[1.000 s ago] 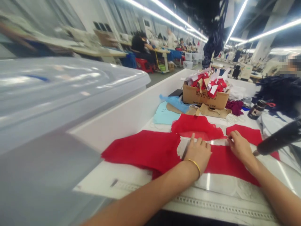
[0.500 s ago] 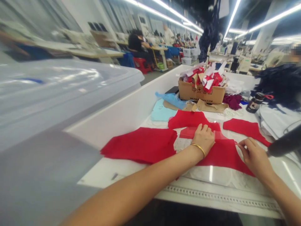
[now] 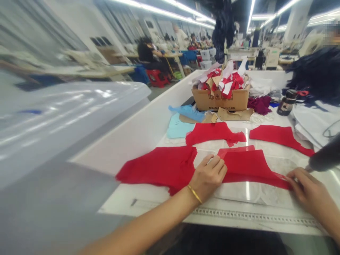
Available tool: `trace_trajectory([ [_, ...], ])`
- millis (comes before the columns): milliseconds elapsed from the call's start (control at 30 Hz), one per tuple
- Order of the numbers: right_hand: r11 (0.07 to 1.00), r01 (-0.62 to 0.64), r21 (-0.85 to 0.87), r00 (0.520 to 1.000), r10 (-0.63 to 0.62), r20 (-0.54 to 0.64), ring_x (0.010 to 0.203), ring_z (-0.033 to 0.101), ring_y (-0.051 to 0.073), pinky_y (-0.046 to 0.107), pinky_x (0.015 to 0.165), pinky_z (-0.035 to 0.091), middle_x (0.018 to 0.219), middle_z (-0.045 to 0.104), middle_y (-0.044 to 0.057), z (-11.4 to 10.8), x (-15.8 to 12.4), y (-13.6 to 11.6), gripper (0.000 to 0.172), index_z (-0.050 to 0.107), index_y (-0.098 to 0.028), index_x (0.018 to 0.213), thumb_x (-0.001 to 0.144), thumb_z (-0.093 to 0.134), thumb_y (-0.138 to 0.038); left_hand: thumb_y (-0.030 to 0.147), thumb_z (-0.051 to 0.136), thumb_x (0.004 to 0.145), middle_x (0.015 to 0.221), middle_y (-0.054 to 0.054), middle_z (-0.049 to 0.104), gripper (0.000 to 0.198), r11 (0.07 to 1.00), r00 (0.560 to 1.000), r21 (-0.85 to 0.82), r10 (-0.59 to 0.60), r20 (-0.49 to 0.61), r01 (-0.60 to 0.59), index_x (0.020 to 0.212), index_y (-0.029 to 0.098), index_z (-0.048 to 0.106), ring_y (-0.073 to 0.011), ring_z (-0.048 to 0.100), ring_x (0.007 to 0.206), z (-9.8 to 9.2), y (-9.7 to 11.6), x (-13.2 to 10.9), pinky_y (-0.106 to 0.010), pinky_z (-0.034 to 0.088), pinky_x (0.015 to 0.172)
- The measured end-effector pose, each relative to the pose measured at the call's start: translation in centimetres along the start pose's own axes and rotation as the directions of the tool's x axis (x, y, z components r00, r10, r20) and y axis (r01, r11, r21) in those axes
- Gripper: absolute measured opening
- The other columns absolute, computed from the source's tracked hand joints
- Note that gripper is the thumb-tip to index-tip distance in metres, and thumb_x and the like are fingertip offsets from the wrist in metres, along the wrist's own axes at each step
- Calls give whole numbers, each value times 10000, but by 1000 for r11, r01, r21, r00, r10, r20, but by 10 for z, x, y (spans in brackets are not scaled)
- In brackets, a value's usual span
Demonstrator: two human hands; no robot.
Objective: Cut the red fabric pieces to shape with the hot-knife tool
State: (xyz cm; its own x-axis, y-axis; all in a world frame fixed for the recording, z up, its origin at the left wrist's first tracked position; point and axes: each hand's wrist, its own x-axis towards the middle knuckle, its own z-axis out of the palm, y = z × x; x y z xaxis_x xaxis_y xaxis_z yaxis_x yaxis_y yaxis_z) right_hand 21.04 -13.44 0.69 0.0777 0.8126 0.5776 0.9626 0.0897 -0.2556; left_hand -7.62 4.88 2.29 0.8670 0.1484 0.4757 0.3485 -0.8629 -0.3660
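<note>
A red fabric piece lies spread on a white patterned sheet on the table, with a thin, sheer red strip along its upper edge. My right hand pinches the piece's right tip between fingers and thumb. My left hand, with a gold bangle on its wrist, rests flat against the piece's left edge. Just left of that hand lies a larger red fabric panel. Beyond them are two more red pieces.
A cardboard box of red and white scraps stands at the back, beside light-blue fabric, blue plastic and maroon cloth. A large translucent plastic lid fills the left. A blurred dark object intrudes at right.
My right hand has moved right to the piece's tip and pinches it. My left hand has shifted down and left, no longer on top of the red pieces. The red piece now lies flatter.
</note>
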Motion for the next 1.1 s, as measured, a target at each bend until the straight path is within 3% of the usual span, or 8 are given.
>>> trace_trajectory([
  [167, 1000, -12, 1, 1000, 12, 9, 550, 654, 135, 223, 476, 482, 692, 635, -6, -13, -2, -6, 244, 563, -238, 808, 1031, 474, -273, 15, 436, 1001, 745, -32, 590, 303, 1000, 991, 27, 8, -137, -4, 820, 151, 637, -196, 559, 780, -7, 11, -4, -341, 478, 854],
  [367, 993, -117, 5, 993, 117, 21, 557, 662, 144, 244, 490, 499, 736, 662, 12, -12, -12, 1, 269, 596, -230, 816, 1033, 467, -323, 8, 429, 997, 750, -38, 606, 315, 1000, 993, -2, 7, -122, -8, 836, 147, 661, -198, 564, 777, -5, 15, -3, -341, 485, 812],
  [633, 981, -183, -58, 965, 190, 182, 534, 624, 148, 264, 458, 443, 766, 671, 28, -22, -17, 4, 328, 603, -230, 791, 1035, 433, -368, 12, 418, 978, 889, -96, 699, 314, 998, 993, -43, 32, -114, -37, 910, 123, 703, -227, 622, 852, -3, 12, -11, -380, 533, 845],
  [767, 967, -250, -51, 964, 253, 78, 499, 595, 121, 260, 457, 462, 821, 694, 26, -35, -5, 2, 318, 619, -218, 841, 1041, 477, -421, -24, 383, 929, 1070, -126, 739, 389, 989, 993, -141, 30, -116, -46, 1090, 104, 713, -248, 665, 980, -2, 16, -11, -399, 567, 913],
  [833, 955, -296, 36, 955, 296, -17, 555, 634, 132, 260, 480, 506, 886, 712, 48, -38, 9, -2, 299, 631, -211, 942, 1018, 542, -487, -29, 376, 920, 1136, -134, 739, 414, 974, 993, -219, 38, -115, -62, 1144, 93, 702, -251, 675, 1052, -2, 25, -5, -393, 581, 950],
  [900, 941, -307, 145, 942, 322, -94, 689, 690, 180, 279, 512, 558, 975, 718, 84, -36, 29, -8, 399, 623, -208, 1111, 959, 617, -577, 27, 392, 967, 1201, -148, 729, 372, 947, 994, -312, 47, -98, -76, 1196, 75, 682, -254, 676, 1118, -1, 38, 4, -392, 587, 992],
  [1033, 927, -224, 300, 931, 295, -214, 1009, 705, 285, 462, 836, 643, 1192, 676, 147, -19, 76, -24, 733, 497, -200, 1333, 829, 718, -684, 247, 461, 1053, 1337, -189, 676, 360, 845, 986, -508, 158, -57, -165, 1313, 52, 616, -281, 634, 1271, 6, 75, 30, -413, 566, 1073],
  [1100, 893, -237, 383, 902, 348, -255, 954, 704, 279, 477, 849, 636, 1128, 678, 127, -11, 94, -31, 679, 497, -207, 1267, 802, 761, -626, 327, 493, 1056, 1386, -206, 645, 421, 784, 970, -579, 239, -53, -225, 1356, 46, 586, -293, 585, 1348, 12, 93, 43, -421, 530, 1123],
])
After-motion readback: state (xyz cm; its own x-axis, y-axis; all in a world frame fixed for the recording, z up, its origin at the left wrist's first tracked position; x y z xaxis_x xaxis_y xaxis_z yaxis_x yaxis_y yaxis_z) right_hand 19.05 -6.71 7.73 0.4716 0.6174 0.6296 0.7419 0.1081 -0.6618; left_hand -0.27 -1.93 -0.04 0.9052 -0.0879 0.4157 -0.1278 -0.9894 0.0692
